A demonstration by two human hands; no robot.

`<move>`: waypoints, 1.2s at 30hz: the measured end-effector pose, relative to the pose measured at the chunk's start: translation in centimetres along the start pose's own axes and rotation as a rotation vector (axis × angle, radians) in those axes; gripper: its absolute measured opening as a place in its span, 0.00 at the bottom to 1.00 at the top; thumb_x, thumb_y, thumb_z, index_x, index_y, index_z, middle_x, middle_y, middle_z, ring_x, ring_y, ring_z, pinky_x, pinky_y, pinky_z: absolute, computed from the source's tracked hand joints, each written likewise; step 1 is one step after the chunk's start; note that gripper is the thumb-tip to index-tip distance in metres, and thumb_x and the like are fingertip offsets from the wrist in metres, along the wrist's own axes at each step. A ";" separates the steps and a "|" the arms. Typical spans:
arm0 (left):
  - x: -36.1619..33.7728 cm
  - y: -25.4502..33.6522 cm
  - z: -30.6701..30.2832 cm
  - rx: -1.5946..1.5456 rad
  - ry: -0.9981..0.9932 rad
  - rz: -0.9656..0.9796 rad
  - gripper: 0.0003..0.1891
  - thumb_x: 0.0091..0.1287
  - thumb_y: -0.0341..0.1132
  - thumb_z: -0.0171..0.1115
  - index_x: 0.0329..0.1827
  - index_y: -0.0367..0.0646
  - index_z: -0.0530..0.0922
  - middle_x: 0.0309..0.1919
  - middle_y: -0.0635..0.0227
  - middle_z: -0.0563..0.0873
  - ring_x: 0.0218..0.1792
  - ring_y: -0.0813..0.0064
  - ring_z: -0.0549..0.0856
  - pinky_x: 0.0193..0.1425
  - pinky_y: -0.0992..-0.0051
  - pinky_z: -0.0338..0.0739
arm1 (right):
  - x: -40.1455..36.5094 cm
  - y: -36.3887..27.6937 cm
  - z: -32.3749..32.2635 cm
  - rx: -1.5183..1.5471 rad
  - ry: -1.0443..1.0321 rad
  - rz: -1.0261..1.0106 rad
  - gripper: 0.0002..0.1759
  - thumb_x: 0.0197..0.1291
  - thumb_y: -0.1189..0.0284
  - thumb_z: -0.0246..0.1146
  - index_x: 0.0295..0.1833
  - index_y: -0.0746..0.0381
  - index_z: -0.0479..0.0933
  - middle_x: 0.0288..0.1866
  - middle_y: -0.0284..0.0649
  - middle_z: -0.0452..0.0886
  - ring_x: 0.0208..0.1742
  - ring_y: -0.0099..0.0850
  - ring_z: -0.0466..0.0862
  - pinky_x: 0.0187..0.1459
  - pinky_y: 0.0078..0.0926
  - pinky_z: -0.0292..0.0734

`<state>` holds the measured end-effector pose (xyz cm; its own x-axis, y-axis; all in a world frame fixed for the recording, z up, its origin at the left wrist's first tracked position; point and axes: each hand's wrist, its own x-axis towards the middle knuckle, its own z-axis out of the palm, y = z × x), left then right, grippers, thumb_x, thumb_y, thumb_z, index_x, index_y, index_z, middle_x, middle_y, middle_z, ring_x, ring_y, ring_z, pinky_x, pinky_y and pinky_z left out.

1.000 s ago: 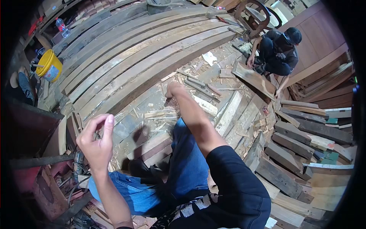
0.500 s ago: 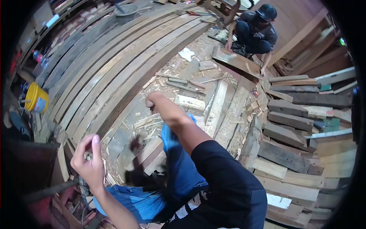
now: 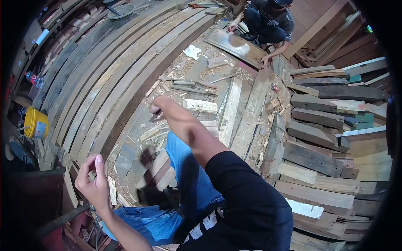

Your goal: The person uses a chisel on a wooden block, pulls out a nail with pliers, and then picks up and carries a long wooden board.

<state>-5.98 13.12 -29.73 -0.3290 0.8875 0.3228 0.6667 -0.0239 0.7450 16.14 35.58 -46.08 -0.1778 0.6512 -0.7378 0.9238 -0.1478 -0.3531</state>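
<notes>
The right hand point(image 3: 158, 103) is held out over the littered floor point(image 3: 123, 162), wrist bent, its fingers mostly hidden; whether anything is gripped cannot be told. The left hand point(image 3: 93, 184) is raised at near left, loosely curled, with a narrow gap between thumb and fingers and nothing seen in it. The wood pieces nearest the right hand lie around the middle of the floor: a pale block point(image 3: 201, 106) just to its right and thin offcuts point(image 3: 155, 133) on its near side, with a dark bar point(image 3: 183, 86) beyond. For a reach like this, any piece is best taken by its broad faces, with fingertips clear of splintered ends, and loose slivers are best avoided underfoot. The left hand, being free, could be used for balance. At far right, a board point(image 3: 236, 46) is held at both ends by a co-worker point(image 3: 272, 21), whose hands are well apart from this reach. A label is seen on the yellow bucket point(image 3: 30, 122) at far left and a red one on the bottle point(image 3: 39, 82), but no brand can be read; the pale shirt print point(image 3: 207, 224) is likewise illegible.
</notes>
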 end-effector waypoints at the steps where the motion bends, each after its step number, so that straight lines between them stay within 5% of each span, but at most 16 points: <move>1: 0.1 0.1 0.2 0.001 0.000 0.004 0.06 0.63 0.29 0.64 0.37 0.33 0.82 0.30 0.63 0.87 0.30 0.78 0.84 0.39 0.78 0.77 | 0.9 -0.2 -0.1 -0.068 -0.030 0.017 0.14 0.50 0.63 0.57 0.33 0.63 0.78 0.38 0.40 0.80 0.37 0.34 0.79 0.41 0.34 0.73; 7: 0.2 0.4 2.0 0.038 -0.049 0.025 0.05 0.62 0.28 0.64 0.36 0.34 0.82 0.29 0.62 0.86 0.30 0.77 0.84 0.39 0.78 0.77 | 3.4 -0.4 -0.9 -0.155 -0.151 0.108 0.15 0.44 0.66 0.62 0.39 0.60 0.83 0.43 0.41 0.84 0.45 0.35 0.83 0.45 0.35 0.77; 9: 0.1 0.5 2.6 0.039 -0.094 0.054 0.05 0.61 0.27 0.65 0.36 0.34 0.82 0.29 0.62 0.86 0.30 0.77 0.84 0.38 0.78 0.77 | 3.0 0.6 -0.5 -0.130 -0.046 -0.118 0.12 0.52 0.61 0.62 0.33 0.57 0.82 0.37 0.39 0.80 0.37 0.30 0.79 0.41 0.33 0.74; 12: 0.2 0.4 3.4 0.085 -0.190 0.072 0.05 0.61 0.27 0.65 0.36 0.34 0.82 0.29 0.61 0.86 0.29 0.77 0.83 0.38 0.79 0.77 | 3.2 0.4 -0.9 0.013 -0.119 -0.066 0.10 0.48 0.60 0.66 0.25 0.54 0.82 0.26 0.32 0.78 0.28 0.27 0.75 0.31 0.29 0.71; 13: 0.2 0.2 3.7 0.100 -0.218 0.087 0.06 0.61 0.27 0.65 0.37 0.33 0.82 0.29 0.61 0.86 0.29 0.78 0.83 0.38 0.79 0.77 | 2.7 0.9 -1.1 0.194 -0.133 -0.008 0.12 0.48 0.59 0.66 0.21 0.53 0.80 0.21 0.30 0.76 0.24 0.26 0.73 0.27 0.28 0.69; 17: 0.4 0.6 3.4 0.124 -0.325 -0.070 0.07 0.63 0.28 0.63 0.39 0.33 0.82 0.32 0.62 0.86 0.32 0.79 0.83 0.39 0.81 0.75 | -0.3 4.8 -3.2 0.135 -0.300 -0.121 0.23 0.57 0.52 0.56 0.15 0.55 0.68 0.17 0.28 0.70 0.18 0.21 0.68 0.22 0.21 0.64; 18: 0.4 0.4 3.3 0.162 -0.313 -0.014 0.07 0.63 0.28 0.63 0.40 0.33 0.82 0.33 0.62 0.86 0.32 0.79 0.83 0.40 0.81 0.75 | 1.1 8.2 -2.4 0.321 -0.380 -0.144 0.12 0.56 0.56 0.58 0.32 0.52 0.75 0.18 0.28 0.69 0.17 0.20 0.67 0.21 0.20 0.64; 19: 0.2 0.2 3.1 0.198 -0.310 0.040 0.07 0.63 0.28 0.63 0.41 0.33 0.82 0.33 0.62 0.86 0.33 0.80 0.83 0.40 0.81 0.75 | 1.6 12.1 -1.2 0.511 -0.464 -0.157 0.17 0.55 0.59 0.59 0.50 0.49 0.81 0.19 0.27 0.67 0.16 0.19 0.67 0.19 0.19 0.65; 20: 0.0 -0.4 2.9 0.144 -0.308 -0.048 0.07 0.64 0.28 0.62 0.41 0.33 0.82 0.34 0.63 0.86 0.35 0.81 0.82 0.41 0.81 0.75 | -1.5 14.8 -0.7 0.634 -0.302 -0.163 0.19 0.56 0.62 0.56 0.52 0.56 0.78 0.19 0.29 0.69 0.16 0.20 0.68 0.18 0.17 0.65; 21: -0.2 -0.9 2.6 0.109 -0.314 -0.075 0.07 0.65 0.28 0.62 0.42 0.34 0.83 0.35 0.65 0.86 0.36 0.82 0.81 0.41 0.81 0.74 | 1.0 21.2 2.1 0.597 -0.268 -0.443 0.18 0.56 0.65 0.54 0.49 0.62 0.76 0.22 0.31 0.72 0.18 0.20 0.71 0.20 0.20 0.70; 22: -0.3 -1.1 2.4 0.085 -0.331 -0.119 0.07 0.65 0.28 0.61 0.42 0.34 0.83 0.34 0.66 0.86 0.35 0.82 0.81 0.41 0.81 0.74 | -1.5 23.9 3.1 0.937 -0.237 -0.055 0.15 0.57 0.68 0.51 0.42 0.66 0.75 0.22 0.34 0.75 0.21 0.22 0.74 0.26 0.19 0.73; 25: 0.2 -1.3 2.2 0.056 -0.390 -0.238 0.08 0.67 0.28 0.60 0.43 0.33 0.82 0.36 0.66 0.86 0.36 0.81 0.80 0.43 0.80 0.74 | -7.7 32.7 7.7 1.008 -0.128 -0.026 0.16 0.47 0.73 0.49 0.42 0.66 0.73 0.22 0.37 0.75 0.21 0.25 0.76 0.24 0.24 0.75; 28: 1.7 -2.4 2.2 -0.021 -0.496 -0.216 0.08 0.67 0.28 0.58 0.44 0.31 0.81 0.39 0.63 0.85 0.40 0.79 0.81 0.49 0.78 0.73 | -14.0 36.4 12.2 1.280 -0.125 0.287 0.17 0.45 0.71 0.50 0.42 0.65 0.71 0.21 0.37 0.73 0.20 0.27 0.75 0.24 0.28 0.76; 31: 3.4 -0.9 3.2 0.086 -0.566 -0.166 0.08 0.68 0.27 0.58 0.43 0.31 0.81 0.38 0.64 0.84 0.41 0.79 0.81 0.50 0.79 0.73 | -17.5 36.2 16.2 1.280 -0.013 0.365 0.15 0.55 0.58 0.57 0.39 0.58 0.72 0.19 0.32 0.73 0.18 0.24 0.73 0.20 0.22 0.69; 36: 5.4 2.0 5.8 0.241 -0.649 -0.056 0.07 0.63 0.28 0.62 0.41 0.33 0.82 0.31 0.69 0.85 0.33 0.84 0.78 0.39 0.82 0.72 | -17.5 32.3 21.1 1.126 0.189 0.341 0.18 0.59 0.54 0.63 0.32 0.59 0.73 0.19 0.31 0.72 0.17 0.23 0.72 0.21 0.22 0.66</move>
<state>-2.54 20.58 -29.85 0.0493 0.9819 -0.1829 0.8150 0.0663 0.5756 41.99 3.70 -56.69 0.1587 0.5371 -0.8285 0.0799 -0.8433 -0.5314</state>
